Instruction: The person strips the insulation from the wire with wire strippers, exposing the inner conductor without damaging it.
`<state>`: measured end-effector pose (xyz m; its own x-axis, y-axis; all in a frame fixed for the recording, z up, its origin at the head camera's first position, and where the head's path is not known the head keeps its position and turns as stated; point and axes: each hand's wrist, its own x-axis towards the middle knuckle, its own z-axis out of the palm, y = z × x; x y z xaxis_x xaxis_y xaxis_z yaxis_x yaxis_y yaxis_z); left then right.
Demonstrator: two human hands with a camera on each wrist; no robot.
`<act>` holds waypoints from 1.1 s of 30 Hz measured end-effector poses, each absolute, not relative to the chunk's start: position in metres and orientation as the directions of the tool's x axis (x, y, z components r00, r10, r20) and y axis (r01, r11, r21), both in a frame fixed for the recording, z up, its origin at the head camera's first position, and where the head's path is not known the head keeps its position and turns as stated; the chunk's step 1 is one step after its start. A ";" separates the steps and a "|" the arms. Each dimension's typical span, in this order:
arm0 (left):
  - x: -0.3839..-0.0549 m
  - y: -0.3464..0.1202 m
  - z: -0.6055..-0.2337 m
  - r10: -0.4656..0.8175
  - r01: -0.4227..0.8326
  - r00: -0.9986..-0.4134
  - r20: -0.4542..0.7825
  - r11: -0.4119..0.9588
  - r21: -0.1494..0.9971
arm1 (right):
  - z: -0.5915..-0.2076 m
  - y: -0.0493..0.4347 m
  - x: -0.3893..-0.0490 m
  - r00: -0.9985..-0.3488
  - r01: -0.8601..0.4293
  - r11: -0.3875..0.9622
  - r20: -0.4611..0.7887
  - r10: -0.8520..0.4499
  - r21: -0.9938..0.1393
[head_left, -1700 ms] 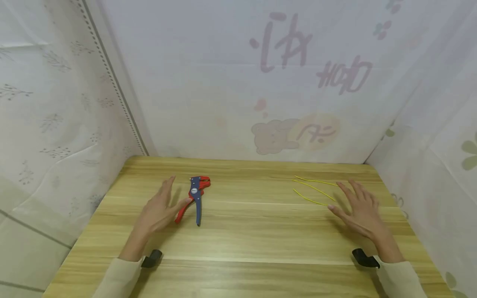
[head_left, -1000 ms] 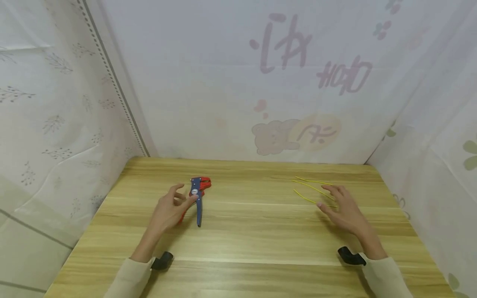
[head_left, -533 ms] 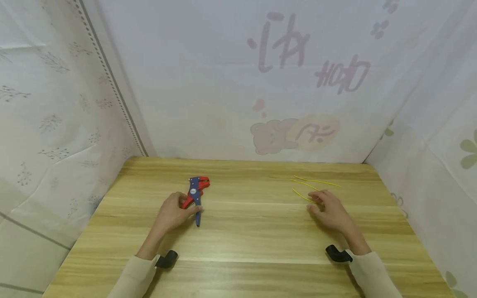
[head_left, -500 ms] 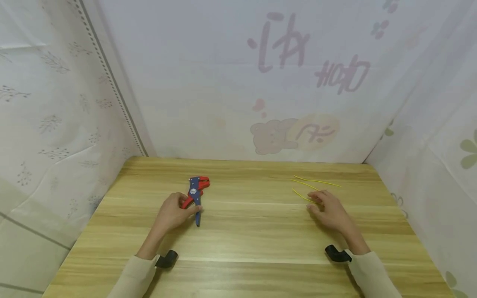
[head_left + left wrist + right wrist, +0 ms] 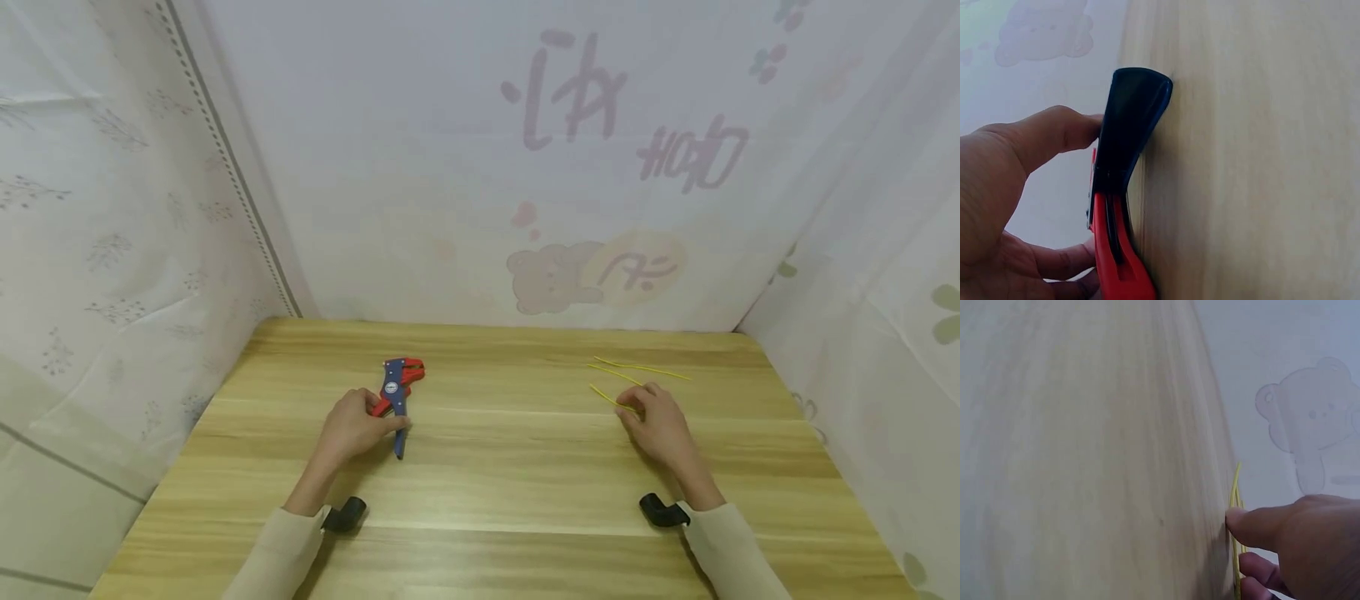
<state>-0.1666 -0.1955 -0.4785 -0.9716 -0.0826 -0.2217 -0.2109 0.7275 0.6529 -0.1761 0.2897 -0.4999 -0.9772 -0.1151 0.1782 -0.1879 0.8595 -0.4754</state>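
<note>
The left hand (image 5: 356, 429) grips the wire stripper (image 5: 392, 386) by its handles (image 5: 399, 439), long axis toward the far edge of the table (image 5: 495, 483), while the right hand (image 5: 663, 429), nearer the 3 yellow wires (image 5: 643, 367), touches them, pinching or not I cannot tell.

Pale printed cloth (image 5: 405, 183) behind wood-grain tabletop (image 5: 495, 475)
</note>
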 end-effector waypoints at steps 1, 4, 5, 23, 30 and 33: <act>-0.167 -0.195 -0.478 -0.088 -0.216 -0.971 -0.224 0.728 0.651 | -0.500 0.288 -0.177 -0.977 -0.182 0.862 0.183 -0.106 -0.474; -0.168 -0.194 -0.475 -0.092 -0.219 -0.970 -0.227 0.736 0.640 | -0.501 0.285 -0.178 -0.978 -0.169 0.864 0.192 -0.086 -0.474; -0.168 -0.193 -0.475 -0.093 -0.218 -0.970 -0.224 0.738 0.638 | -0.501 0.284 -0.179 -0.978 -0.167 0.864 0.194 -0.082 -0.475; -0.175 -0.185 -0.475 -0.074 -0.262 -0.954 -0.291 0.678 0.687 | -0.496 0.277 -0.184 -0.980 -0.177 0.862 0.169 -0.109 -0.474; -0.177 -0.178 -0.478 -0.060 -0.281 -0.949 -0.309 0.605 0.745 | -0.491 0.278 -0.184 -0.991 -0.126 0.821 0.105 -0.081 -0.557; -0.175 -0.177 -0.481 -0.049 -0.277 -0.949 -0.312 0.602 0.749 | -0.491 0.279 -0.184 -0.991 -0.133 0.801 0.104 -0.088 -0.583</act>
<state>-0.1748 -0.1766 -0.4807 -0.9488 -0.0487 -0.3122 -0.2773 0.6018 0.7490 -0.1838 0.2786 -0.4912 -0.9906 -0.0883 0.1040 -0.1327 0.8014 -0.5832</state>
